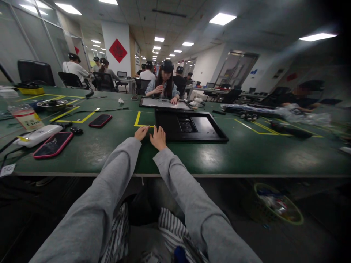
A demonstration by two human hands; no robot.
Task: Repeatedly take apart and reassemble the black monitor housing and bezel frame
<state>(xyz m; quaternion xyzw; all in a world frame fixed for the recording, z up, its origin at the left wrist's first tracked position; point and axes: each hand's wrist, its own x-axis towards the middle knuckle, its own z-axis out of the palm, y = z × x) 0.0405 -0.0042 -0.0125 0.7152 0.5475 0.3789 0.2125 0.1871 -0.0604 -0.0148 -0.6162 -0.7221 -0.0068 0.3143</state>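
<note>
My left hand point(141, 133) rests low over the green table, at the lower arm of an L-shaped strip of yellow tape point(138, 118). Its fingers point forward and to the right, loosely bent, with no object visible in them. Close beside it, my right hand point(158, 137) has its fingers stretched forward at the left edge of a black rectangular panel point(168, 128). Whether those fingertips touch the panel or the table just beside it, I cannot tell. The panel lies flat, with a raised rim and a recessed window in its middle.
Opposite me, a person point(163, 82) has a hand on a grey screen-like panel point(164, 103). To my left are two phones point(53, 145), a white device point(41, 135), a bottle point(26, 115) and a metal bowl point(52, 105). Clear plastic wrap point(301, 114) lies right; a basket point(278, 204) stands below.
</note>
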